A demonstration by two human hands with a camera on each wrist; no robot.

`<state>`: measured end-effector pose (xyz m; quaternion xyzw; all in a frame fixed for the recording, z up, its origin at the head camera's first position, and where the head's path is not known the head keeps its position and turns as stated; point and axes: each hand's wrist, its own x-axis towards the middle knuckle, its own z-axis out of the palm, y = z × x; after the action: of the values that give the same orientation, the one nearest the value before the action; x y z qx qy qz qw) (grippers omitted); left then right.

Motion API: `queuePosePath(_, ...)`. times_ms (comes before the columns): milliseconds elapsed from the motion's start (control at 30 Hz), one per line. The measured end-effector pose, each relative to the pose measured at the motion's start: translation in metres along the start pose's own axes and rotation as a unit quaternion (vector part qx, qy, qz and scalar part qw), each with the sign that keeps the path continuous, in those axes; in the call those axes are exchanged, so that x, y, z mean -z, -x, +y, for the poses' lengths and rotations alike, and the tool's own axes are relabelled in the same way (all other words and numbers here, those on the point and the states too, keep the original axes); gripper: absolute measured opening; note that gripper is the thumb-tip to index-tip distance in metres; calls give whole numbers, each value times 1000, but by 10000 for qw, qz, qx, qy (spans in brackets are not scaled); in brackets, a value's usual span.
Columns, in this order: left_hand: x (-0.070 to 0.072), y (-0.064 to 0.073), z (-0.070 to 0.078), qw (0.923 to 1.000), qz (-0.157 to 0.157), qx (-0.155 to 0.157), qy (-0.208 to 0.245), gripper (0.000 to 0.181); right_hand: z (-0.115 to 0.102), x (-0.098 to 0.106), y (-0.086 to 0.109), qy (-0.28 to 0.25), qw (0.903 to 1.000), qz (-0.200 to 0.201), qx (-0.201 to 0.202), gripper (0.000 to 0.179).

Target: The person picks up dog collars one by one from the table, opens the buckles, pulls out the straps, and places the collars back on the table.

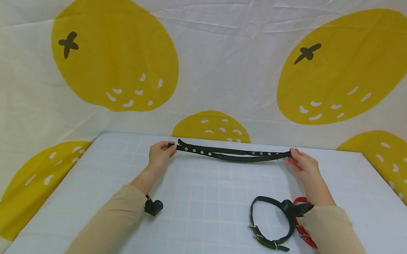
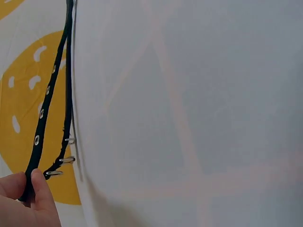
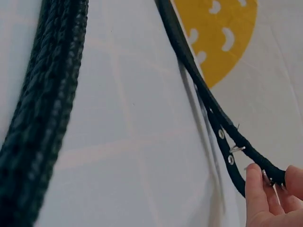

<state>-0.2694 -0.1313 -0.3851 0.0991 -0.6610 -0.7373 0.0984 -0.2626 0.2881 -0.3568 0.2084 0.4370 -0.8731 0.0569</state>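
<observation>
My left hand (image 1: 158,155) and right hand (image 1: 304,165) hold dark collars (image 1: 237,159) stretched sideways above the table's far edge. Two lengths run side by side, each with a row of metal eyelets; whether they are separate collars I cannot tell. In the left wrist view, finger and thumb pinch an eyelet end (image 2: 41,113), beside another end carrying metal rings (image 2: 67,160). The right wrist view has my right fingers pinching a buckle end (image 3: 255,158), with an eyelet length next to it. Below my right hand lie a green collar (image 1: 270,199) and a red collar (image 1: 309,240), partly hidden by the forearm.
A pale blue checked cloth covers the table (image 1: 203,208). Behind it hangs a white backdrop (image 1: 228,64) with yellow fruit prints. A dark braided band (image 3: 47,94) fills the left of the right wrist view, too close to identify.
</observation>
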Motion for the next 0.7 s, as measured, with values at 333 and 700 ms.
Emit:
queuePosePath(333, -2, -2, -5, 9989, 232, 169, -375, 27, 5, -2, -8, 250, 9985, 494, -18, 29)
queuePosePath(700, -4, -4, -13, 9964, 385, 434, -620, 26, 10, -2, -20, 244, 9889, 1463, -95, 16)
